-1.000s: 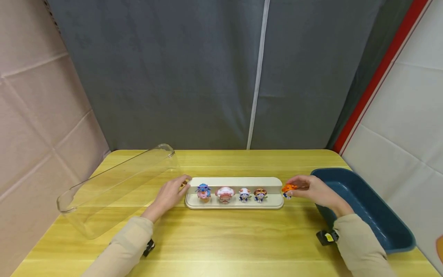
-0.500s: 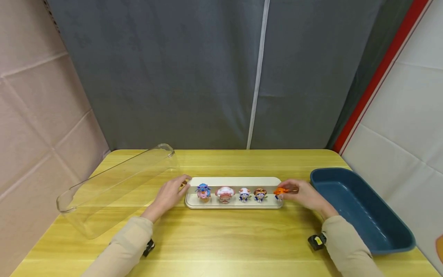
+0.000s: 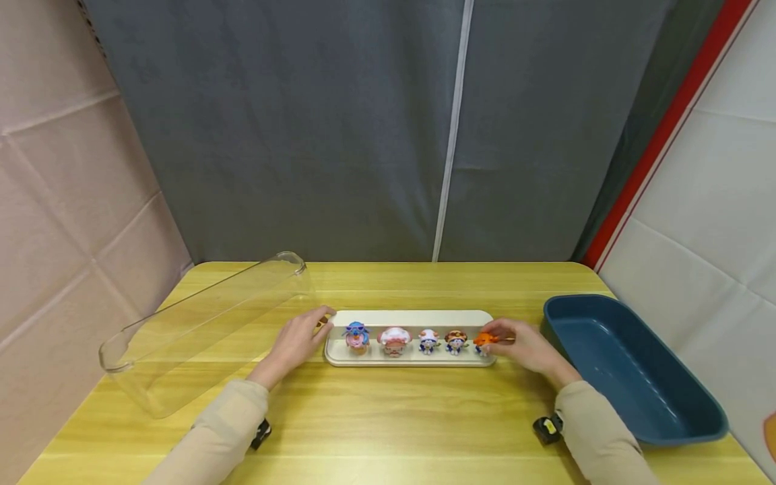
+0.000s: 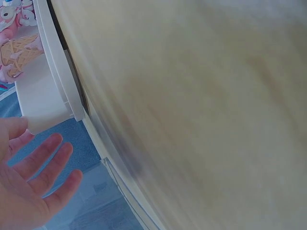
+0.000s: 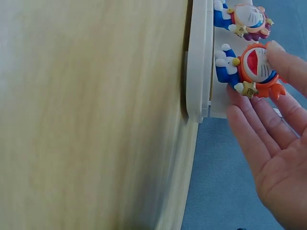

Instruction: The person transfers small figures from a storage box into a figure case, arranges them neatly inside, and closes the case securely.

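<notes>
A long cream display base with a raised back strip lies mid-table. On it stand a blue-and-pink ice-cream figurine, a white-and-pink figurine, a small white-hatted one and a brown-hatted one. At the base's right end my right hand pinches an orange-hooded figurine by its head, thumb on the face. Its blue-and-white feet show over the base; whether they touch it I cannot tell. With thumb and index finger, my left hand touches the base's left end, other fingers loosely spread.
A clear plastic cover lies slanted at the table's left. On the right stands a deep blue bin. The wooden table meets a grey curtain at the back, with pale cloth walls on both sides.
My right hand has carried the orange-hooded figurine leftward, from beside the base to over its right end next to the brown-hatted one. My left hand stays in place.
</notes>
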### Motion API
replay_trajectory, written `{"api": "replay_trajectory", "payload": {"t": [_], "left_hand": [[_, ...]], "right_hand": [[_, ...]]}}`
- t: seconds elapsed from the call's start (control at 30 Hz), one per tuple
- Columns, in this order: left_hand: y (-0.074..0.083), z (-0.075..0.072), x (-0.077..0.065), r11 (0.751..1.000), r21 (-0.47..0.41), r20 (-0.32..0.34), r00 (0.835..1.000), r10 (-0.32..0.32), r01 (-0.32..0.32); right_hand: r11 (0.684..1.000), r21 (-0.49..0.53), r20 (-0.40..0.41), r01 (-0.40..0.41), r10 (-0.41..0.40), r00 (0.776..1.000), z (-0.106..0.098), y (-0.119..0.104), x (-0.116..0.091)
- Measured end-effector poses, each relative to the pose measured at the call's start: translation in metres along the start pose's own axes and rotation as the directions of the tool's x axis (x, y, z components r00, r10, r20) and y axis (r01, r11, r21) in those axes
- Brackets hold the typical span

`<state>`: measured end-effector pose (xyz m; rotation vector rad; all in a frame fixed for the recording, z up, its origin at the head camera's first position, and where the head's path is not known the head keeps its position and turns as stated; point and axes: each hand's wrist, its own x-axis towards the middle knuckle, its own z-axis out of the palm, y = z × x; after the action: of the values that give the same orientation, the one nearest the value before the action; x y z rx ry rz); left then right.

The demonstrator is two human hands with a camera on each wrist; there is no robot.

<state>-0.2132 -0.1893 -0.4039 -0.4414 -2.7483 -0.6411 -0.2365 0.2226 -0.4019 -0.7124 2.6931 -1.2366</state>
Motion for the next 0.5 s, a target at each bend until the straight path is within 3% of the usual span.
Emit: {"api": "replay_trajectory", "payload": {"t": [0.17, 0.5], "left_hand": [[-0.0004, 0.0003, 0.0004, 1.0, 0.003, 0.001, 1.0, -0.001, 0.001], [-0.0002, 0.0003, 0.0008, 1.0, 0.01, 0.004, 1.0, -0.011, 0.011]], "right_hand": [[1.0, -0.012, 0.015, 0.015, -0.014, 1.0, 0.0007, -0.0009, 0.0004], [0.99, -0.133, -0.004, 0.041, -0.042, 0.999, 0.0002, 0.0012, 0.0006]]}}
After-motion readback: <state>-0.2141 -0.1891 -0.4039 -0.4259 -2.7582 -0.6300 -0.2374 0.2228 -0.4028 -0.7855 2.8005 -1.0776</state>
